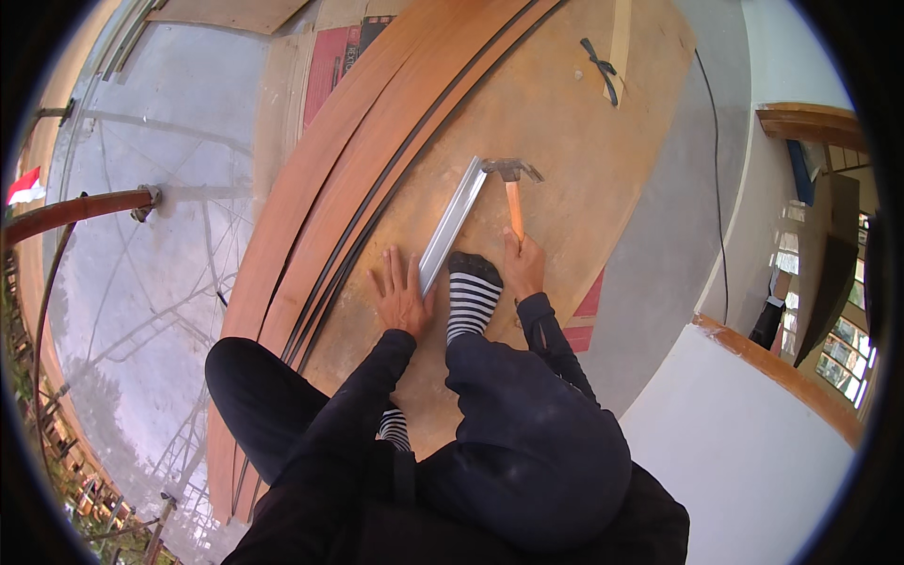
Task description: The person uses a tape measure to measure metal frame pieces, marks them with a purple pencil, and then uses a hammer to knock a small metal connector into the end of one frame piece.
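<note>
My right hand (524, 264) is wrapped round the wooden handle of a claw hammer (514, 202). The hammer's dark metal head lies at the far end of a silvery metal channel (452, 224), its claw pointing right. Whether the head touches the metal cannot be made out. My left hand (403, 294) rests flat with fingers spread, its thumb side against the near end of the channel. Between my hands, my foot in a striped sock (474, 294) is planted beside the channel. All this is on a brown board (556, 160).
Long reddish-brown planks (325, 188) with dark edges lie along the left. A dark strap-like object (601, 71) sits at the far end of the board. A black cable (718, 151) runs along the right wall. Past the planks, a metal pole (80, 209) juts over grey floor.
</note>
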A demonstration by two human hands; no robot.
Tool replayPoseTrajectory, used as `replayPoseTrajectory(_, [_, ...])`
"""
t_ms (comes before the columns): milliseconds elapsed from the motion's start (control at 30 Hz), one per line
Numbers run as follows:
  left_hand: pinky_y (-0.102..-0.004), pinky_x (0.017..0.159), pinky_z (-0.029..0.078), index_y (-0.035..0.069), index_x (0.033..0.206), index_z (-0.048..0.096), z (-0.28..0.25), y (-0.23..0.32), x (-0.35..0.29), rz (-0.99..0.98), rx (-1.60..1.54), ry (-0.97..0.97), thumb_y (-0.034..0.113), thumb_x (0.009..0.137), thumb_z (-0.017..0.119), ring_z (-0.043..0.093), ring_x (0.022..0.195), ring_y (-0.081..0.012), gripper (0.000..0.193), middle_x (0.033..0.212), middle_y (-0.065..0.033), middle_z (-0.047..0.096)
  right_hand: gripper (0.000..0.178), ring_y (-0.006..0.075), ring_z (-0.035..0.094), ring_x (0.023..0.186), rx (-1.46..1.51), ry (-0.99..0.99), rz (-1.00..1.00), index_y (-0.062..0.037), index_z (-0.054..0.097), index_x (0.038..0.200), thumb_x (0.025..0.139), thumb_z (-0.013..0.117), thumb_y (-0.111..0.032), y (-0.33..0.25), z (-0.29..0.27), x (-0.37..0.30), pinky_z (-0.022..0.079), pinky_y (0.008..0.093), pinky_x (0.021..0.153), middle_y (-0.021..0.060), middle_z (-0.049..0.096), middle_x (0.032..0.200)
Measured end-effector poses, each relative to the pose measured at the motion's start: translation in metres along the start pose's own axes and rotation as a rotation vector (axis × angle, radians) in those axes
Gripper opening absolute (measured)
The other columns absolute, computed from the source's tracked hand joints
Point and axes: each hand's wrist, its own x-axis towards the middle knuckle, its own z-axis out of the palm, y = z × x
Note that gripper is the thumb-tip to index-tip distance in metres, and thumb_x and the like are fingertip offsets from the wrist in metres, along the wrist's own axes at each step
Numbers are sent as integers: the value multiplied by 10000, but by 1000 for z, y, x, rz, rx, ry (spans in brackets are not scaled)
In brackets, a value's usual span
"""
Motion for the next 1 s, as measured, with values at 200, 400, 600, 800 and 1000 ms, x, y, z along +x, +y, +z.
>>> replayPoseTrajectory(200, [-593,1155,42,91,1450,374,0,-5,-7,-9,50,-7,411,902,564,147,1475,-355,661,1580,-203,186,368,394,580,553,108,0,-54,49,583,780,962,568,-270,-26,-15,-23,424,420,514,240,551,612])
replayPoseTrajectory(400, [-600,1153,42,90,1447,380,-2,-8,-6,-23,40,-25,394,886,585,143,1476,-359,670,1579,-207,186,376,358,558,512,23,-101,41,46,577,771,963,573,-277,-1,5,-27,414,413,502,230,528,595])
replayPoseTrajectory(600, [-611,1149,53,100,1437,384,-1,7,-6,2,-28,-26,372,883,594,152,1472,-361,652,1572,-213,196,385,360,566,520,-65,-114,-29,51,577,766,956,587,-284,9,-1,-37,413,418,501,231,514,582])
replayPoseTrajectory(800, [-612,1148,57,94,1421,407,-3,-5,-10,-23,4,-9,368,887,587,156,1470,-363,626,1569,-216,202,375,387,574,541,59,17,-16,46,581,772,957,580,-279,-32,-14,-24,410,427,506,244,524,602])
replayPoseTrajectory(1000, [-599,1154,50,75,1426,396,-3,-2,-4,-13,-1,-24,374,902,564,149,1474,-362,626,1572,-214,201,361,356,590,546,-101,-21,43,37,591,778,957,580,-277,-10,1,7,408,410,499,231,535,602])
